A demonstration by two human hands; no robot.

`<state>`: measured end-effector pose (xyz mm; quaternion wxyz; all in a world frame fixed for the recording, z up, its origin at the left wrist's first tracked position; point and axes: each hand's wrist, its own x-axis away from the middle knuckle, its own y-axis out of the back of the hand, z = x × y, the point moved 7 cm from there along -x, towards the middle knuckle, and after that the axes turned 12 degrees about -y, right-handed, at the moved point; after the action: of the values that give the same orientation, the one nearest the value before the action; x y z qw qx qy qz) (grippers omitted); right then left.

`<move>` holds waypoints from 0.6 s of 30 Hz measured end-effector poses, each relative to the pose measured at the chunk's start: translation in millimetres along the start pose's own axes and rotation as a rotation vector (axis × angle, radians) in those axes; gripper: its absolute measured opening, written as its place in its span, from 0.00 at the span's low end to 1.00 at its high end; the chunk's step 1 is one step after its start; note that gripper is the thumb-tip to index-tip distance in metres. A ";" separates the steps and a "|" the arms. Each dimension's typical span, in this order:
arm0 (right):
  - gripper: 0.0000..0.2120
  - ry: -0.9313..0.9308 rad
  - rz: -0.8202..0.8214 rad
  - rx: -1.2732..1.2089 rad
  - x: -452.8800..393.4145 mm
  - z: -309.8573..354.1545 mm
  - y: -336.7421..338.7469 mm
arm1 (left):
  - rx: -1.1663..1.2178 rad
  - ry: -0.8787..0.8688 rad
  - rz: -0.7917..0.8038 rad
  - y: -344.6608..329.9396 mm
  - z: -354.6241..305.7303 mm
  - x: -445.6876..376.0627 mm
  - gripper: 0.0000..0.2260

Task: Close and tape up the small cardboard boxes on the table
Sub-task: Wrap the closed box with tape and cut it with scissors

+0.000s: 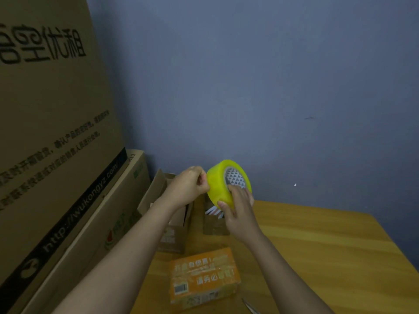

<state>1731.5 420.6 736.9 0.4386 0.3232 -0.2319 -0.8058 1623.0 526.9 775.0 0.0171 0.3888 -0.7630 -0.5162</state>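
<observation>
Both hands work a roll of tape held in the air above the small boxes at the back of the desk.

The right hand [238, 211] curls its grip round the near rim of the yellow tape roll [229, 182], whose core axis points toward the upper right. The left hand [192, 184], fingers curled, picks at the roll's left face, apparently seeking the free end; whether it has hold of tape cannot be told. Below the roll lie an open box [172, 223] with flaps up and a second box [215, 223]. An orange box [204, 277], long axis left to right, lies nearer on the desk [328, 257], already closed.
</observation>
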 end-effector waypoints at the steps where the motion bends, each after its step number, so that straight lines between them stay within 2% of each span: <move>1: 0.20 0.000 0.007 0.002 -0.2 -0.2 -1.0 | 0.007 -0.003 0.005 0.0 0.6 0.3 0.04; 18: 0.21 0.008 -0.011 0.039 -0.9 -10.2 -6.6 | 0.040 0.010 0.072 -5.9 1.7 0.5 0.07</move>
<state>1735.6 423.7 725.9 0.4289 0.3361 -0.2440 -0.8022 1625.3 526.9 769.3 0.0319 0.3640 -0.7866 -0.4978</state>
